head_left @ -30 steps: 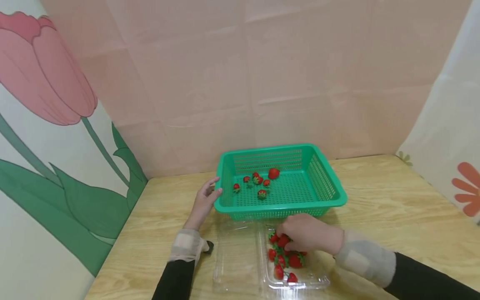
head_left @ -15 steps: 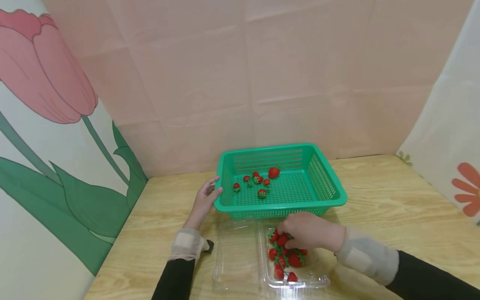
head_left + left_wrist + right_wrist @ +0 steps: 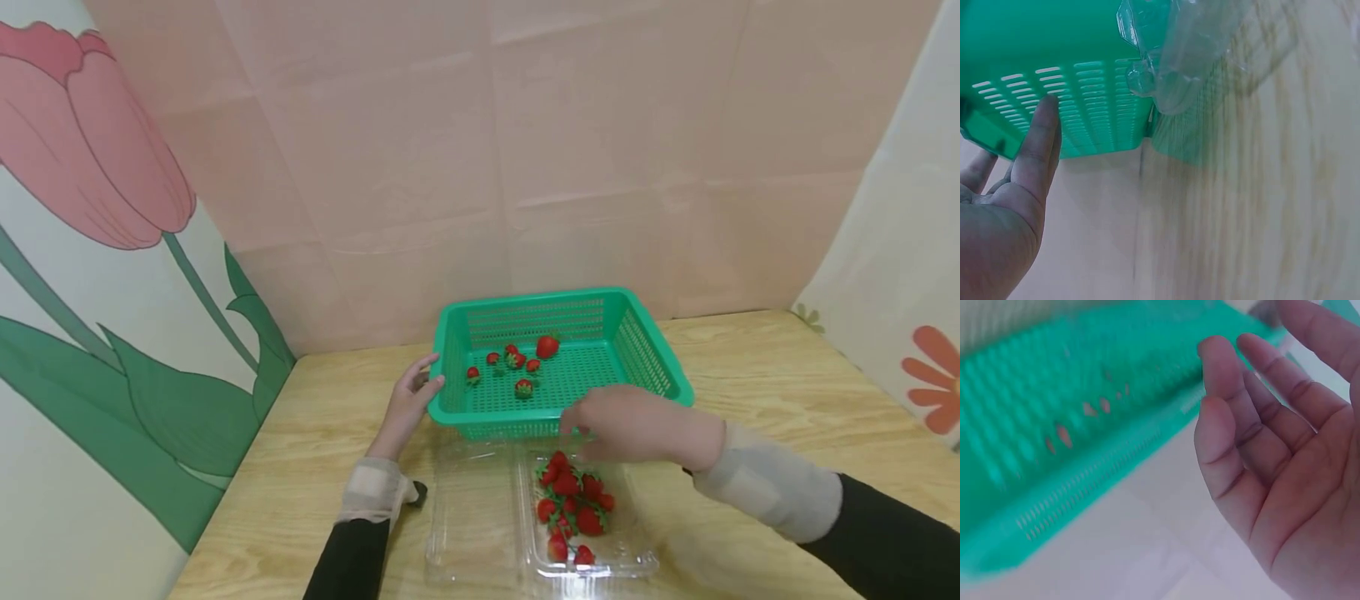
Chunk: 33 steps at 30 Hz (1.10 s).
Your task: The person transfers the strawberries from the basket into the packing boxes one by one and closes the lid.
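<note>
In the head view my left hand [image 3: 411, 400] is at the left end of a green plastic basket [image 3: 555, 422], its fingertips by the rim. The left wrist view shows one straight finger [image 3: 1038, 140] against the slotted wall. My right hand [image 3: 630, 425] is over the basket's near rim; in the right wrist view its fingers [image 3: 1219, 362] are loosely bent and nothing shows in the palm. Below it, several strawberries [image 3: 589, 522] lie in one half of an opened clear plastic clamshell box [image 3: 645, 565]. A few more strawberries [image 3: 547, 346] are inside the basket.
The box's transparent lid [image 3: 474, 517] lies flat to the left of the fruit. Everything stands on a wood-grain table [image 3: 795, 400]. A pink sheet [image 3: 480, 167] hangs behind, with a tulip-print panel [image 3: 97, 150] at left and a flower-print panel [image 3: 885, 283] at right.
My right hand has lifted from the strawberries in the clamshell box and moved up toward the basket's near rim, uncovering more fruit. My left hand has stayed at the basket.
</note>
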Motion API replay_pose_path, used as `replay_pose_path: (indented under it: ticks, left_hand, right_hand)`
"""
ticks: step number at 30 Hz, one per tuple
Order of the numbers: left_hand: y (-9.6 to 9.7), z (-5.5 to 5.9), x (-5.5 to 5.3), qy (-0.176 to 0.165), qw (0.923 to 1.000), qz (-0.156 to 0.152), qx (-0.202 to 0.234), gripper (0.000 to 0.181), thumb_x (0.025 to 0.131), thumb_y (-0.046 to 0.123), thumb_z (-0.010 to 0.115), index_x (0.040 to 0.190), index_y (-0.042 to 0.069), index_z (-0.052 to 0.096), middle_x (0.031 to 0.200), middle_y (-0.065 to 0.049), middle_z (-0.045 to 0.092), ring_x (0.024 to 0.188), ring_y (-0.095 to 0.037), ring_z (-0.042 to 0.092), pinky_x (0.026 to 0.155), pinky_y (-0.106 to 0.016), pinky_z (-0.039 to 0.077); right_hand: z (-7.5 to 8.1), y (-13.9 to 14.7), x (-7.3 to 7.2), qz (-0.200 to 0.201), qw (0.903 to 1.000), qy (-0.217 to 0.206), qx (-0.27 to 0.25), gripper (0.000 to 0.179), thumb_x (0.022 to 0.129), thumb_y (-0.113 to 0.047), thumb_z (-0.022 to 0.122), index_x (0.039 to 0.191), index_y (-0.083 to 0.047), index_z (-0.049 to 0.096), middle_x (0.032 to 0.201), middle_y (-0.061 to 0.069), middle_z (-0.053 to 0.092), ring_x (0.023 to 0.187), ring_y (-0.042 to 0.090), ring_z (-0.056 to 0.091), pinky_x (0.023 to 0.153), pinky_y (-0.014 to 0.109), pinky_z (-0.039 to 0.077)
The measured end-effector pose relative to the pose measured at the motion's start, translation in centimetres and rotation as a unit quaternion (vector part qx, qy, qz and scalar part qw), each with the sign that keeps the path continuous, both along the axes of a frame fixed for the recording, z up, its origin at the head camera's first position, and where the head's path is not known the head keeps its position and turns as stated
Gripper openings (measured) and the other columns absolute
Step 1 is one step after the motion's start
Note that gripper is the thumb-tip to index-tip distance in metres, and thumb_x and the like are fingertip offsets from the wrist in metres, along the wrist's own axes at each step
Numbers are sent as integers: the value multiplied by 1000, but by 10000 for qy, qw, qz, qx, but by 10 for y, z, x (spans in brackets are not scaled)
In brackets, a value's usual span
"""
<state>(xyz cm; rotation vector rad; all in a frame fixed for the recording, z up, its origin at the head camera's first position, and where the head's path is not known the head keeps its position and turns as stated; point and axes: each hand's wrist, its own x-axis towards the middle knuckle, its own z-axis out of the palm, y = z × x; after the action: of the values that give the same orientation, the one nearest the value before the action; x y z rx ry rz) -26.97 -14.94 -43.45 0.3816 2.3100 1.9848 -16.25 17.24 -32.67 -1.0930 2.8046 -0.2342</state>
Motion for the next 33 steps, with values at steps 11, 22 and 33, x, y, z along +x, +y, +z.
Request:
replay_pose_path:
  ticks: [11, 22, 33]
  left_hand:
    - [1, -6, -3, 107, 9997, 205, -3, 47, 96, 36, 62, 140, 29, 51, 125, -12, 59, 111, -28, 57, 86, -43, 50]
    - [2, 2, 3, 89, 9999, 72, 60, 49, 97, 29, 60, 144, 20, 48, 128, -20, 57, 113, -31, 56, 87, -42, 50]
    - [4, -2, -1, 140, 9998, 163, 41, 47, 97, 32, 61, 142, 26, 49, 125, -13, 59, 111, -27, 57, 87, -43, 50]
  right_hand:
    - [55, 3, -41, -81, 9977, 607, 285, 22, 80, -21, 80, 100, -15, 73, 80, -11, 61, 74, 10, 57, 64, 34, 49]
    - [62, 16, -119, -489, 9985, 246, -2, 24, 81, -9, 77, 104, -5, 71, 89, 5, 64, 84, 21, 58, 77, 42, 49]
    - [29, 19, -175, -697, 9975, -88, 78, 31, 83, -10, 75, 111, -1, 68, 112, 16, 65, 104, 33, 58, 90, 49, 46]
